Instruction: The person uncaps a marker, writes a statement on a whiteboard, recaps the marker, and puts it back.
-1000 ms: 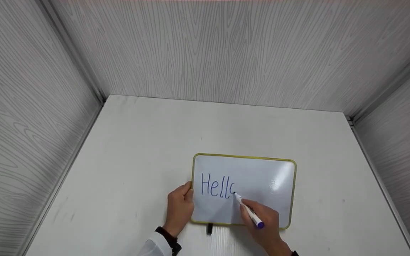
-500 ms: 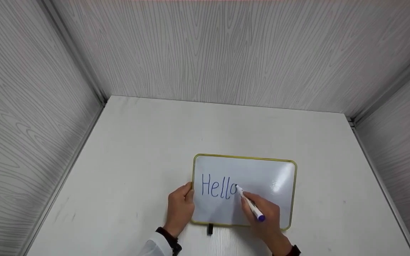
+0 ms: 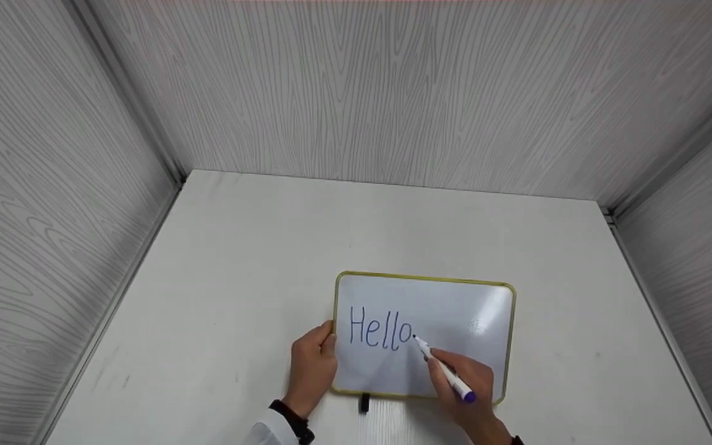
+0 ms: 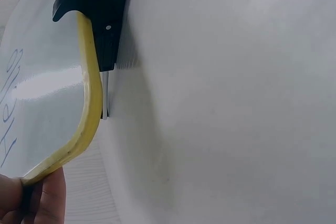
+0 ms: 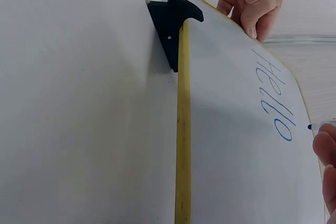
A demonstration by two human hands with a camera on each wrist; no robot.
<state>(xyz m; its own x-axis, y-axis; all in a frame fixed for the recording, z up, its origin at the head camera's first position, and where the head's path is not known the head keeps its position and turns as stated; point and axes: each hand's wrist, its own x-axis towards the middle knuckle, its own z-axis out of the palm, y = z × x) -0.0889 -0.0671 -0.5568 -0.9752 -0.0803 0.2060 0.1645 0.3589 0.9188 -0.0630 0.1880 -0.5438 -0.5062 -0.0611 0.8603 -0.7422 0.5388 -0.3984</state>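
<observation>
A whiteboard [image 3: 430, 303] with a yellow frame stands tilted on a black stand [image 5: 167, 27] that hooks its lower edge. "Hello" is written on it in blue. My left hand [image 3: 313, 371] grips the left edge, thumb in front and fingers behind, as the left wrist view also shows. With my right hand [image 3: 468, 388] I pinch a white marker [image 3: 448, 372] with a blue-purple end. Its dark tip points at the board just right of the "o". In the right wrist view the tip appears close over the board, and only some fingers [image 5: 326, 148] of this hand show.
The board stands on a white table [image 3: 238, 247] near its front. Wood-grain panels rise on the left, at the back [image 3: 362, 93] and on the right. Light glares on the board's right part.
The marker tip has gone up round the "o", closing it, then moved to its lower right. My right hand has shifted slightly right and down. The left hand keeps its grip.
</observation>
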